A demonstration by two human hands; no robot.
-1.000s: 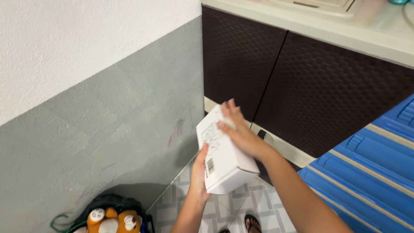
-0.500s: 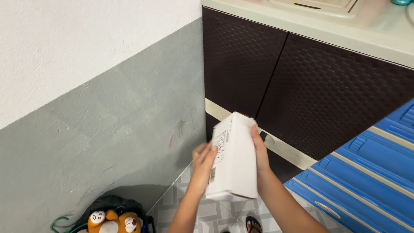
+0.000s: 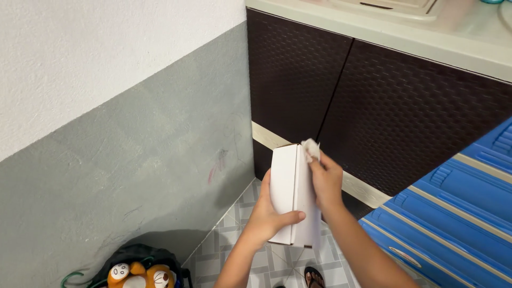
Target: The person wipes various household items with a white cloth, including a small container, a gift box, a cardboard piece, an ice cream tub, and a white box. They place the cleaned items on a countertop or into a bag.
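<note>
Both hands meet on a white cardboard box held up in the air in front of the chest, above the tiled floor. Left hand is closed round the box's lower half from the left, thumb across the near face and the other fingers hidden behind it. Right hand presses against the box's right edge near the top, its fingers pinched shut on a small crumpled white cloth or tissue that sticks up just past the box's upper corner. The box stands nearly upright, long axis running top to bottom and leaning a little away from the body, a narrow side turned toward the camera. Since the left hand carries the weight, the right is free to slide along the edge. What the cloth is made of is hard to tell, and the box's far face and any opening cannot be seen. Beyond the hands stands a dark brown cabinet under a pale surface; blue plastic drawers lie to the right, a grey and white wall to the left, and a toy-covered bag sits low left, partly cut off.
</note>
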